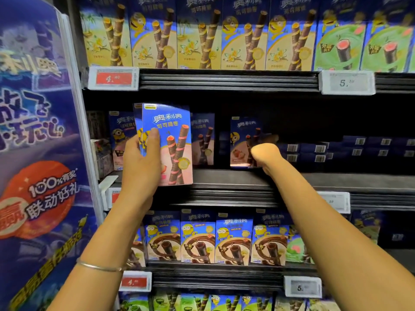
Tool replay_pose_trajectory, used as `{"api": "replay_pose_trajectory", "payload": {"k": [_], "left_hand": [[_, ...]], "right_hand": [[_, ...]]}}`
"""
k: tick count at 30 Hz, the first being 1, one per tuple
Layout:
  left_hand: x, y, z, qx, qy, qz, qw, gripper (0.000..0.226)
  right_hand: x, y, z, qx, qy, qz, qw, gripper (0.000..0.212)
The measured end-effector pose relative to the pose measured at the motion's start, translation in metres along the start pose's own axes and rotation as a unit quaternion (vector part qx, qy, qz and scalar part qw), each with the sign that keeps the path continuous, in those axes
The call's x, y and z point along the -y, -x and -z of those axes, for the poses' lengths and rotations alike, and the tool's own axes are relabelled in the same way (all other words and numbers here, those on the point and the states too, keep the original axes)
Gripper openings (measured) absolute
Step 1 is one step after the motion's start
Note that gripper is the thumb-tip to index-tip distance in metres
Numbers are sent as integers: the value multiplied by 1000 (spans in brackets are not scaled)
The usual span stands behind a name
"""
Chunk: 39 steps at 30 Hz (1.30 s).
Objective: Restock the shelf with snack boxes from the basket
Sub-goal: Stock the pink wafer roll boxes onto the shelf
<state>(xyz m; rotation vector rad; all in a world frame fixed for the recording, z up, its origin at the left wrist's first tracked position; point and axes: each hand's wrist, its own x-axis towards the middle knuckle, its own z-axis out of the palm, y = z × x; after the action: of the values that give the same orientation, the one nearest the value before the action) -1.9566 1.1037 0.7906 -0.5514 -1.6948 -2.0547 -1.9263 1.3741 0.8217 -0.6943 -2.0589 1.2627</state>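
Hands outstretched: left hand [140,160] grips raised boxes [173,135], right hand [266,153] grips shelved box [243,140].

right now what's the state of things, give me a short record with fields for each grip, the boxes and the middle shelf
middle shelf: a few upright boxes at left, bare front at right
left grip: holds pink snack boxes upright in front of that shelf
right grip: reaches into the shelf at a standing box; fingers hidden
flat boxes: stacked at the back right
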Motion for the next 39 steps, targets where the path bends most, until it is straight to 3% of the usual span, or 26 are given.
{"api": "replay_pose_trajectory", "payload": {"k": [6,9,12,17,26,29,32,34,36,39], "left_hand": [[2,2,-3,26,21,8,999,38],[2,2,-2,36,26,20,999,43],[-1,3,-2,46,27,30,998,43],[-2,7,-3,51,26,37,998,37],[-3,12,-13,72,29,36,996,27],[-3,14,-18,63,34,37,997,28],[-2,15,-23,70,34,40,996,35],[0,16,-29,72,45,41,996,39],[1,17,-38,68,48,28,996,43],[-2,22,-59,74,51,10,996,47]], "right_hand": [[13,-13,-15,-11,98,23,995,57],[6,-18,-20,-41,4,61,997,58],[-1,-20,-20,-27,-58,34,997,58],[7,-27,-27,-20,112,54,992,51],[4,-26,-31,-4,153,101,983,40],[2,-18,-24,4,115,83,990,37],[4,0,-16,-24,62,46,997,12],[9,25,-8,-62,-71,43,995,13],[13,57,0,0,-186,86,979,20],[19,100,4,159,-221,156,950,44]]}}
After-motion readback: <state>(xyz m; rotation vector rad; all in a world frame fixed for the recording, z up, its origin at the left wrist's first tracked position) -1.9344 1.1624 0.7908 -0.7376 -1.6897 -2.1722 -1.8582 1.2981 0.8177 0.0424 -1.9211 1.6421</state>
